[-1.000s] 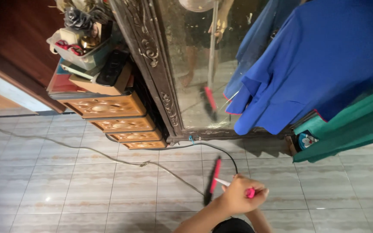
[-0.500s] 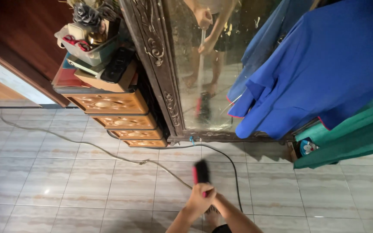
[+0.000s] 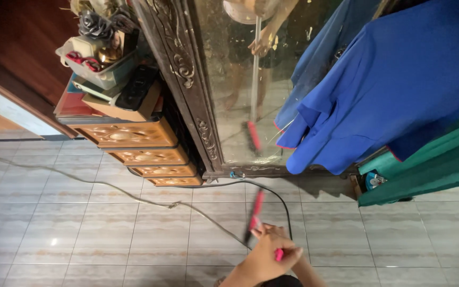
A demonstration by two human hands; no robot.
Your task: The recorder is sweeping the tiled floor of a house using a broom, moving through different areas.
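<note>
Ahead of the hands stands a mirror (image 3: 235, 79), blue shirts (image 3: 378, 85) to its right, drawers (image 3: 134, 135) to its left. A cable (image 3: 134, 194) crosses the tiles just ahead. The broom (image 3: 254, 215) rests on the floor ahead, its handle gripped by the left hand (image 3: 266, 260) and right hand (image 3: 272, 232), fingers curled shut.

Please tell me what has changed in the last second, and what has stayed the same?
The broom swung: its red head turned end-on half a second ago, now it is angled again near the black cable. Both hands, left hand and right hand, kept gripping the handle. The mirror, drawers and blue shirts stayed put.
</note>
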